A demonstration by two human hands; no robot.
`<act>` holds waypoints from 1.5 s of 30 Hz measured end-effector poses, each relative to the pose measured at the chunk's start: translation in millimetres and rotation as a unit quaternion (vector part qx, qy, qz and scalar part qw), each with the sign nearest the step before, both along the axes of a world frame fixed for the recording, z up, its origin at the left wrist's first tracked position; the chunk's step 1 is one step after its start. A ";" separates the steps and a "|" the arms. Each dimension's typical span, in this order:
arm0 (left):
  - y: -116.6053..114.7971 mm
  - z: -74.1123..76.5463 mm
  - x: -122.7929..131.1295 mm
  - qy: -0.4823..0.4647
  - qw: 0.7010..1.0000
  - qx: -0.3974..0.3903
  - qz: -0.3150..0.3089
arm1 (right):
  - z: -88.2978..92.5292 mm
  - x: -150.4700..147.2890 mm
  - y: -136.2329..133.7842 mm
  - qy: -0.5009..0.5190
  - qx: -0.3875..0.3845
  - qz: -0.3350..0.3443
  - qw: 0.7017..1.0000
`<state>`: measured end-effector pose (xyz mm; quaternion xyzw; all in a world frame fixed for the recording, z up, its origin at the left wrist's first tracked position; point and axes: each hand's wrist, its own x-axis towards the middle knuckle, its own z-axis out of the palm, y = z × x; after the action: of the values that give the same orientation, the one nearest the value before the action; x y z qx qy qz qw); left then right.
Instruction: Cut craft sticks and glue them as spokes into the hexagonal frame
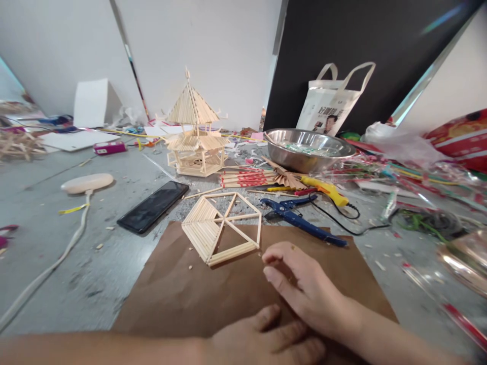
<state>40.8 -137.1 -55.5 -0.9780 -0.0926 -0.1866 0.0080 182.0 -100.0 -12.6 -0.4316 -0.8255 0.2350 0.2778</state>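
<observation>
Room first: white walls [213, 45] at the back and a black panel [342, 50] leaning at back right. Work surface [57, 263] is grey, scuffed, and littered with chips and offcuts. Clutter is heaviest along the right edge: clear wrappers, coloured strips, a red package [460, 137].

Brown paper [182, 294] lies front centre on the grey surface, and both hands are on it.

Back half, mid-size items:
- steel bowl [281, 152], right of centre
- white tote bag [327, 106] upright behind it, against the black panel
- stick pagoda model [194, 132] standing upright, centre back
- white card [91, 101] propped at back left

Hexagon stick frame [205, 228] lies flat on the far-left part of the paper, its far edge hanging over onto the grey. Two of its segments are filled with sticks and the others are open. It sits just beyond the right fingertips, not touched.

Around it:
- black phone [153, 206] to the left, face up
- blue cutters [297, 218] to the right, across the paper's far corner
- yellow glue gun [327, 188] behind the cutters
- red-wrapped stick bundle [247, 178] between pagoda and frame
- white cable [72, 238] running down the left side

Right hand [304, 289]: palm down, fingers loosely curled and close together, nothing visible in them, resting partly over the left hand. Left hand [266, 339]: flat on the paper at the bottom edge, fingers relaxed, holding nothing.
</observation>
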 end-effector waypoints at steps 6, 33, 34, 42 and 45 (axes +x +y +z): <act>12.9 32.3 -30.7 0.140 0.982 -0.125 0.017 | -18.2 0.6 7.7 -0.129 0.094 0.037 0.986; 11.8 41.9 -38.1 0.147 0.965 -0.162 0.146 | -13.6 -49.6 5.0 -0.060 0.292 0.169 0.939; 12.1 38.6 -39.2 0.143 0.967 -0.150 0.145 | -14.4 -49.4 5.2 -0.057 0.298 0.170 0.938; 15.3 32.9 -41.0 0.139 0.967 -0.128 0.173 | -15.6 -43.8 11.5 -0.049 0.307 0.188 0.932; 16.6 34.8 -36.6 0.171 0.957 -0.153 0.178 | -14.1 -38.3 17.0 -0.056 0.281 0.180 0.941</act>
<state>4.2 -120.5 -20.8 -0.9526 -0.2895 0.0040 -0.0933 143.8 -83.0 -26.7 -0.1931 -0.9361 0.0152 0.2937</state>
